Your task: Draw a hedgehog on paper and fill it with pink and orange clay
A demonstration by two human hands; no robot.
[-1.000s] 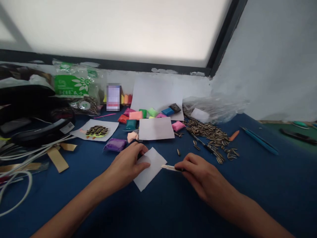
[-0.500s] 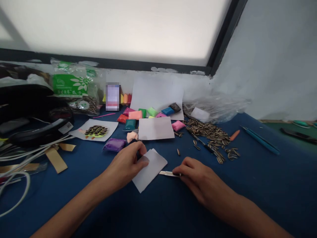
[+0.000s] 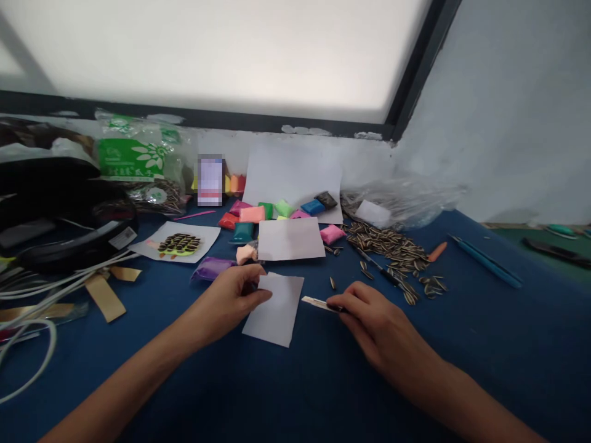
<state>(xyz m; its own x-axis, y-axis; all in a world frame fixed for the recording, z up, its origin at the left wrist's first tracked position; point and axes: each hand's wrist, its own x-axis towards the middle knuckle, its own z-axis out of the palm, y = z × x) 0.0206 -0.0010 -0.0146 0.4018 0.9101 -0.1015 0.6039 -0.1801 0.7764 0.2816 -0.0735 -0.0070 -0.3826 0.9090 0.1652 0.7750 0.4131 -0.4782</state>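
Before me a small white sheet of paper (image 3: pixel 277 314) lies near the middle of the table. My left hand (image 3: pixel 231 301) pinches its left edge between thumb and fingers; the fingertips are partly hidden. In my right hand (image 3: pixel 372 317) is a utility knife (image 3: pixel 318 303), its blade out and pointing left, a little apart from the paper's right edge. Most of the knife's handle is hidden in my grip. Just beyond, another white paper piece (image 3: pixel 292 239) lies among colored clay packets (image 3: pixel 242 232).
At right are a pile of sunflower seeds (image 3: pixel 392 246), a pen (image 3: pixel 376 266) and a blue tool (image 3: pixel 489 264). To the left lie a paper with a seed-covered picture (image 3: pixel 180 244), a purple packet (image 3: pixel 213 269), white cables (image 3: pixel 69 271) and a seed bag (image 3: pixel 138 163). A phone (image 3: pixel 211 179) stands behind.
The white paper has turned in my left hand and come to lie straighter. My right hand has raised the knife slightly away from me, its blade now apart from the paper.
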